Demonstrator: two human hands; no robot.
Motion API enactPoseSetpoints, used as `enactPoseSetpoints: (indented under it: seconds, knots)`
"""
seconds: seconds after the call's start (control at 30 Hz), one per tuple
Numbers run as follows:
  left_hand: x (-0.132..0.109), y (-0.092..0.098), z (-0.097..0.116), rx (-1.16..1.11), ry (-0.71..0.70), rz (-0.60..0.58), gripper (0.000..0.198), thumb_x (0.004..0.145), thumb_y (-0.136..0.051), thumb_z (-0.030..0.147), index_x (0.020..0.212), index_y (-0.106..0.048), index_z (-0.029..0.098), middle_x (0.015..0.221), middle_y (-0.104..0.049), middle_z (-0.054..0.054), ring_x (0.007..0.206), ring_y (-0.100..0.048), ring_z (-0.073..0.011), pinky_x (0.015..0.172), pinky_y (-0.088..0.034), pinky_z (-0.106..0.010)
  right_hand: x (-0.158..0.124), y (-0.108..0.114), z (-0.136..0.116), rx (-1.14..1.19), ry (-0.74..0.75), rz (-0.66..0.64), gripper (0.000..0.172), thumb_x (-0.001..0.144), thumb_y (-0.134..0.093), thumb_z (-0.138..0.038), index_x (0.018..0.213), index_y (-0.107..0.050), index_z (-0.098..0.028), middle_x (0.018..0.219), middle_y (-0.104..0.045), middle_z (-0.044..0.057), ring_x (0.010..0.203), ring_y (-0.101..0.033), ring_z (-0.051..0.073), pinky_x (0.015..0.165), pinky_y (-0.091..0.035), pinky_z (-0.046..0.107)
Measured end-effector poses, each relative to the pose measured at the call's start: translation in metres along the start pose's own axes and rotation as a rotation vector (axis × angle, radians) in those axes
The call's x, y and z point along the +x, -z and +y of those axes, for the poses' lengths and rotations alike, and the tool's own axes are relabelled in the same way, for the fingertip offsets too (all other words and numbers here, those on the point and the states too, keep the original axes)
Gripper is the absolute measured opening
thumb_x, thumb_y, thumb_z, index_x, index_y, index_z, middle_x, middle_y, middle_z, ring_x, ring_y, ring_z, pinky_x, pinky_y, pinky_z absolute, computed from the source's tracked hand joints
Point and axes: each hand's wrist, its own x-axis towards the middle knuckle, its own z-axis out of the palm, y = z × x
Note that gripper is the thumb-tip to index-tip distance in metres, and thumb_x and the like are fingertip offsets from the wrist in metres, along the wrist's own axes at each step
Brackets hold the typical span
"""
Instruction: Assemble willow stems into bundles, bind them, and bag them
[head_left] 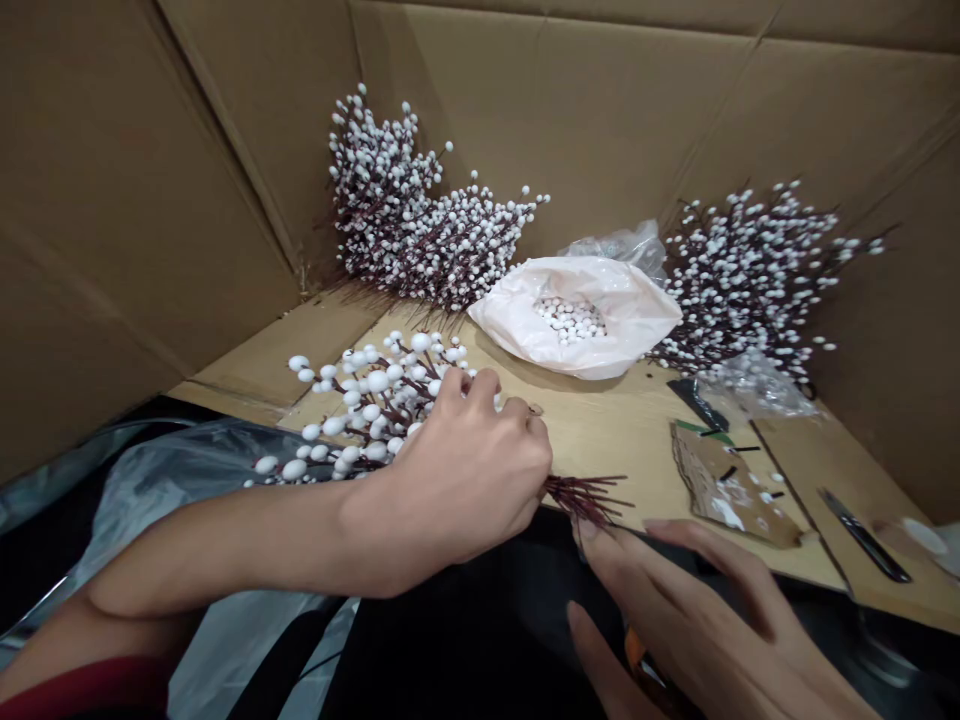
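My left hand (480,465) is closed around a bunch of artificial berry stems (382,400). White berries fan out to the left of the fist, and the thin dark red stem ends stick out on its right. Just below those ends is my right hand (690,610), fingers spread, one fingertip at or very near the stems. Something orange (635,648) shows under the right palm; most of it is hidden, and I cannot tell what it is.
Behind stands a white bag (517,315) of loose white berries. Berry stems are heaped at the back left (427,215) and right (750,280). On the right lie a cardboard scrap (697,465) with white smears and a craft knife (862,535). Cardboard walls (600,110) enclose the table.
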Motion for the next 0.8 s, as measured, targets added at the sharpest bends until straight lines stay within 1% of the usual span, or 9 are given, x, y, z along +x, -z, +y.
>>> enactPoseSetpoints:
  seconds: [0.07, 0.13, 0.3, 0.4, 0.47, 0.53, 0.63, 0.7, 0.8]
  knots:
    - [0.001, 0.003, 0.0, -0.026, 0.013, -0.051, 0.015, 0.078, -0.051, 0.017, 0.074, -0.065, 0.012, 0.081, -0.07, -0.013, 0.085, -0.063, -0.0355, 0.071, -0.046, -0.048, 0.011, -0.002, -0.003, -0.07, 0.108, 0.023, 0.024, 0.081, -0.048, -0.007, 0.076, -0.064, -0.024, 0.089, -0.075, 0.0, 0.077, -0.069, 0.018, 0.057, -0.055, 0.028]
    - [0.001, 0.004, 0.0, -0.05, 0.019, -0.077, 0.015, 0.078, -0.05, 0.017, 0.074, -0.064, 0.013, 0.083, -0.071, -0.013, 0.087, -0.063, -0.0356, 0.073, -0.047, -0.049, 0.017, -0.001, -0.005, -0.109, 0.166, 0.016, 0.027, 0.082, -0.044, -0.005, 0.075, -0.063, -0.024, 0.089, -0.076, 0.001, 0.082, -0.07, 0.017, 0.057, -0.054, 0.026]
    - [0.004, -0.001, -0.001, -0.081, 0.004, 0.006, 0.017, 0.078, -0.051, 0.02, 0.071, -0.064, 0.014, 0.077, -0.07, -0.01, 0.084, -0.063, -0.0315, 0.074, -0.049, -0.046, 0.017, 0.003, -0.007, -0.154, 0.192, -0.052, 0.021, 0.089, -0.047, -0.015, 0.091, -0.066, -0.024, 0.1, -0.075, 0.005, 0.1, -0.068, 0.022, 0.076, -0.056, 0.034]
    - [0.007, -0.004, -0.001, -0.103, 0.008, 0.018, 0.017, 0.078, -0.052, 0.023, 0.071, -0.064, 0.013, 0.077, -0.069, -0.011, 0.083, -0.063, -0.0321, 0.072, -0.049, -0.047, 0.017, 0.004, -0.011, -0.182, 0.242, -0.119, 0.021, 0.093, -0.049, -0.028, 0.103, -0.066, -0.023, 0.105, -0.073, 0.01, 0.108, -0.065, 0.027, 0.082, -0.055, 0.04]
    - [0.008, -0.003, -0.002, -0.121, 0.02, 0.023, 0.017, 0.078, -0.052, 0.023, 0.071, -0.064, 0.013, 0.079, -0.069, -0.012, 0.085, -0.062, -0.0326, 0.073, -0.049, -0.048, 0.017, 0.001, -0.016, -0.205, 0.23, -0.107, 0.022, 0.094, -0.048, -0.03, 0.103, -0.066, -0.022, 0.109, -0.072, 0.011, 0.113, -0.062, 0.029, 0.086, -0.053, 0.043]
    - [0.008, 0.0, -0.004, -0.148, 0.029, 0.014, 0.017, 0.079, -0.052, 0.021, 0.072, -0.064, 0.013, 0.078, -0.069, -0.011, 0.086, -0.062, -0.0318, 0.074, -0.049, -0.047, 0.015, -0.005, -0.021, -0.221, 0.182, -0.096, 0.022, 0.094, -0.045, -0.026, 0.103, -0.064, -0.021, 0.113, -0.07, 0.012, 0.119, -0.057, 0.03, 0.093, -0.048, 0.047]
    - [0.009, 0.006, -0.008, -0.207, 0.035, -0.059, 0.015, 0.079, -0.051, 0.018, 0.072, -0.064, 0.014, 0.078, -0.068, -0.01, 0.085, -0.061, -0.0287, 0.074, -0.049, -0.043, 0.011, -0.016, -0.022, -0.205, 0.074, -0.073, 0.022, 0.094, -0.043, -0.022, 0.103, -0.063, -0.018, 0.122, -0.064, 0.013, 0.13, -0.047, 0.029, 0.105, -0.037, 0.051]
    - [0.009, 0.01, -0.01, -0.242, 0.038, -0.117, 0.015, 0.079, -0.05, 0.017, 0.072, -0.063, 0.014, 0.079, -0.068, -0.009, 0.084, -0.061, -0.0272, 0.074, -0.049, -0.041, 0.01, -0.021, -0.019, -0.171, 0.074, -0.061, 0.022, 0.094, -0.044, -0.024, 0.103, -0.063, -0.018, 0.125, -0.062, 0.012, 0.132, -0.043, 0.026, 0.11, -0.028, 0.052]
    - [0.009, 0.013, -0.013, -0.277, 0.034, -0.15, 0.018, 0.081, -0.047, 0.017, 0.071, -0.061, 0.014, 0.079, -0.067, -0.01, 0.084, -0.061, -0.0273, 0.074, -0.048, -0.041, 0.011, -0.02, -0.011, -0.139, 0.147, -0.033, 0.02, 0.093, -0.047, -0.026, 0.099, -0.064, -0.018, 0.117, -0.066, 0.011, 0.127, -0.047, 0.025, 0.111, -0.023, 0.053]
